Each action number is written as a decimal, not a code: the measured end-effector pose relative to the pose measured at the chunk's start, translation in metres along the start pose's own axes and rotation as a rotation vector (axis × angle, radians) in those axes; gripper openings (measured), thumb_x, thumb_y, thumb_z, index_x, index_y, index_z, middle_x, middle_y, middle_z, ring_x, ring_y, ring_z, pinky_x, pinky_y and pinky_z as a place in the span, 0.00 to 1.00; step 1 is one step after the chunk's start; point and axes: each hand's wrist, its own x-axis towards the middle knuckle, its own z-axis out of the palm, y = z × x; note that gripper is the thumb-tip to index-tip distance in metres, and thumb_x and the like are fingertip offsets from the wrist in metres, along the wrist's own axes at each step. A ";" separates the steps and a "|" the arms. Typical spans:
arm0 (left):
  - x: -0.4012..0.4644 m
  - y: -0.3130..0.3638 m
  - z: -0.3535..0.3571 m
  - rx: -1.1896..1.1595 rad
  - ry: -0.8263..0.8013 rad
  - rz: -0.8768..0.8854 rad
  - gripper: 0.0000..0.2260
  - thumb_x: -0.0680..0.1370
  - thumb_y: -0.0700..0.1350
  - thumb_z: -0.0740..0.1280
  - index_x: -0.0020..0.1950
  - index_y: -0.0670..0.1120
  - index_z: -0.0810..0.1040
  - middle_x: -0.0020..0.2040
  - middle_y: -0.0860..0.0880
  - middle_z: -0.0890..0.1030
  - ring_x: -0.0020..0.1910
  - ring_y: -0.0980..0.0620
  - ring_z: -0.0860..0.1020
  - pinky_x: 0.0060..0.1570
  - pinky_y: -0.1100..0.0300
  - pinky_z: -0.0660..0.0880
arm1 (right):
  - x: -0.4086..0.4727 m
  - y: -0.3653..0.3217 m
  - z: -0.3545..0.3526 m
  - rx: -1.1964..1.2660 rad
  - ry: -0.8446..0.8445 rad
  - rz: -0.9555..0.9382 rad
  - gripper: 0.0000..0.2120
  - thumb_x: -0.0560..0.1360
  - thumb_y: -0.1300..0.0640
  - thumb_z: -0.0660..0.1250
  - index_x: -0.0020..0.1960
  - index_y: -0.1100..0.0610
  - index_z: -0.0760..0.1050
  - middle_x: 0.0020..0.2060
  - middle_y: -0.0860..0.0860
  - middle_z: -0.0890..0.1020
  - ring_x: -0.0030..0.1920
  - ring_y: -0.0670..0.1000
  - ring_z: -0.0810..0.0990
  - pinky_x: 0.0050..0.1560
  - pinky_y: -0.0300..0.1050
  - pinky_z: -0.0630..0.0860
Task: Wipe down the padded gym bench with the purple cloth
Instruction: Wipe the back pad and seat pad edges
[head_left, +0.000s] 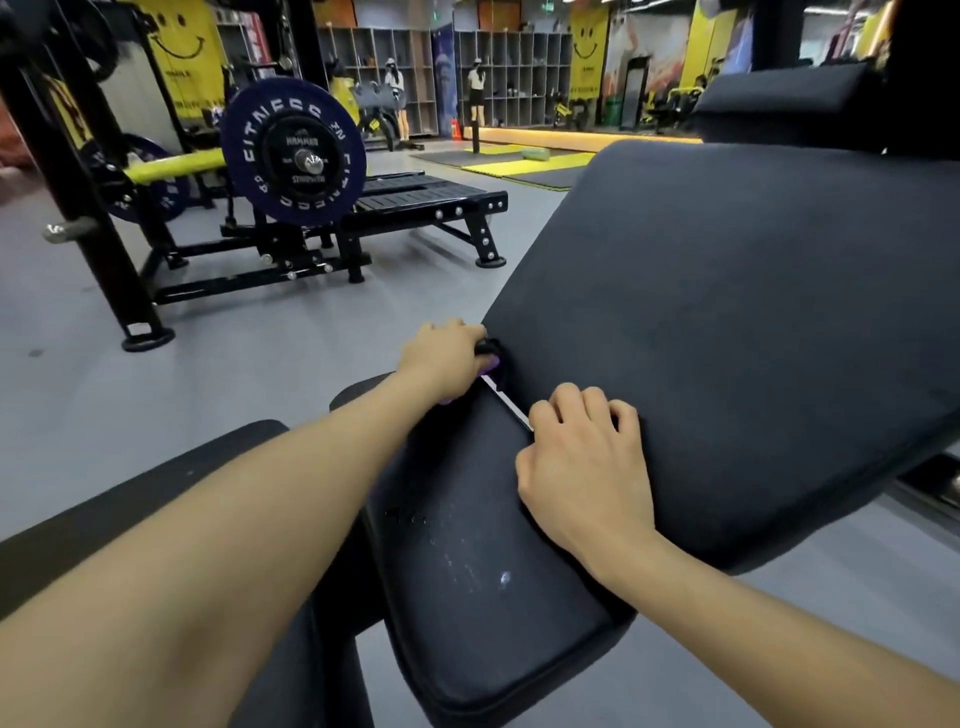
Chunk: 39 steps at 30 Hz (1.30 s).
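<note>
Clutching the purple cloth (488, 368), the left hand (441, 358) meets the bench (727, 338) seam (right hand's (584, 467) grip loosely curled).

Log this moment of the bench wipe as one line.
stage: wiping seam | left hand: grips purple cloth at seat-backrest gap | right hand: braced on backrest pad | seat pad: smudges remain

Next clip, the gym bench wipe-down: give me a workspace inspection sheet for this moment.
Surface: black seat pad shows whitish smears near its front; inclined back pad looks clean.
Job's things: purple cloth mostly hidden under the left hand, at the gap between pads.
Clutter: nothing seen on the bench.
Grippers: left hand closed on the cloth; right hand rests on the back pad's lower edge, holding nothing.
Cables: nothing seen.
Surroundings: plate-loaded machine to the left, people far back by the shelves.
</note>
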 end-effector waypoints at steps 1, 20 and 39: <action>0.004 0.003 0.002 0.006 -0.010 -0.012 0.15 0.79 0.56 0.60 0.57 0.47 0.74 0.58 0.44 0.73 0.58 0.39 0.70 0.55 0.50 0.70 | 0.001 0.001 0.000 -0.005 -0.007 -0.002 0.07 0.67 0.55 0.50 0.35 0.54 0.65 0.36 0.51 0.71 0.39 0.55 0.69 0.45 0.49 0.61; -0.035 -0.037 -0.009 -0.016 0.102 -0.104 0.17 0.80 0.55 0.59 0.60 0.45 0.72 0.57 0.40 0.74 0.56 0.39 0.73 0.55 0.54 0.66 | -0.003 0.003 -0.001 0.007 -0.016 -0.030 0.10 0.67 0.55 0.48 0.34 0.54 0.67 0.35 0.51 0.72 0.38 0.55 0.70 0.46 0.50 0.64; -0.082 -0.041 -0.015 -0.046 0.066 -0.068 0.15 0.80 0.54 0.59 0.61 0.46 0.71 0.56 0.43 0.72 0.53 0.41 0.73 0.54 0.56 0.65 | -0.001 0.003 -0.002 0.025 -0.015 -0.035 0.11 0.67 0.56 0.49 0.34 0.55 0.68 0.34 0.51 0.72 0.37 0.55 0.69 0.45 0.49 0.60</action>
